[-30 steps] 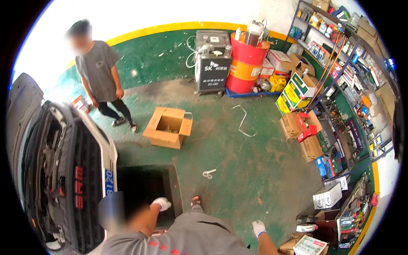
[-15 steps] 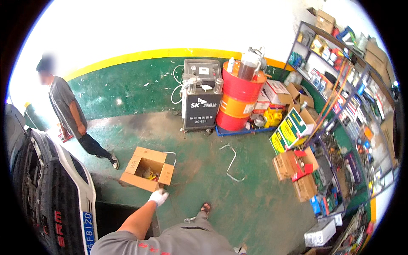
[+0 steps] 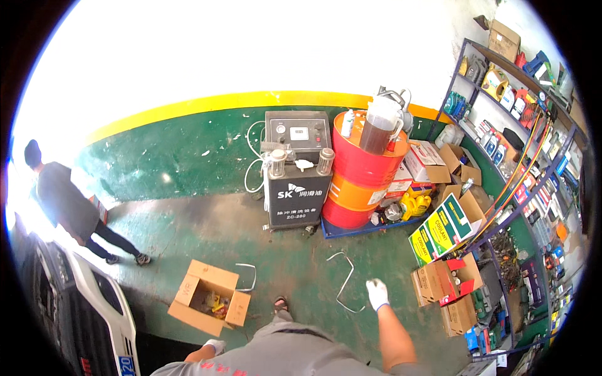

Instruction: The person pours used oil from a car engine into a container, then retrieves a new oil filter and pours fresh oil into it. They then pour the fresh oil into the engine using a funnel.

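Cluttering floor [image 3: 304, 263]: carton [image 3: 195, 319], bent rod [image 3: 345, 283]

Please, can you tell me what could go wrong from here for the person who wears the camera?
1. The bent pale rod lies loose on the floor, ahead and right of the sandalled foot; it might cause a trip.
2. The dark area beside the vehicle looks like a floor pit; a misstep there could mean a fall.
3. The jug of dark liquid stands on the drum; a bump might spill it.
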A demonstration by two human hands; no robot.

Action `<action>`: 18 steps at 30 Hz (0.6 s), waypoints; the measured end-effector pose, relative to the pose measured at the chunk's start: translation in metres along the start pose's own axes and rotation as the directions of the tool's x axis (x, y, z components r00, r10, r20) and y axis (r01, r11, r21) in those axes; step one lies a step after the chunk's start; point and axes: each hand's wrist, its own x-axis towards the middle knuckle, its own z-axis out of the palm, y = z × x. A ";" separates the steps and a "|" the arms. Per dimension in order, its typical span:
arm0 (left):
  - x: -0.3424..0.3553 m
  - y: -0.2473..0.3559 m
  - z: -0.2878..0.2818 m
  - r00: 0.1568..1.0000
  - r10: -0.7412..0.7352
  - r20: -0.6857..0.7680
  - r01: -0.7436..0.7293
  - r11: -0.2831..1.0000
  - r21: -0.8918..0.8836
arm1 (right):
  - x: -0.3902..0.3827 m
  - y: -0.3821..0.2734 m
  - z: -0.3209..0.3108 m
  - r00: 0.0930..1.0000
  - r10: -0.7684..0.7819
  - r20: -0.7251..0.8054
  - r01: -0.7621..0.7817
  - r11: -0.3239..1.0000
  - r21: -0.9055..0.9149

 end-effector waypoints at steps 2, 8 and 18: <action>0.028 0.044 -0.040 0.999 -0.003 0.039 0.003 1.000 -0.001 | 0.049 -0.032 0.010 1.000 0.024 0.018 -0.029 0.920 0.391; 0.113 0.217 -0.214 0.746 0.458 -0.484 -0.461 0.879 0.123 | 0.190 -0.133 -0.025 0.988 -0.061 -0.145 0.130 0.836 0.532; 0.020 0.393 -0.337 0.661 0.117 -0.741 -0.548 0.750 -0.370 | 0.471 -0.255 -0.120 0.831 -0.267 -0.487 0.460 0.823 0.333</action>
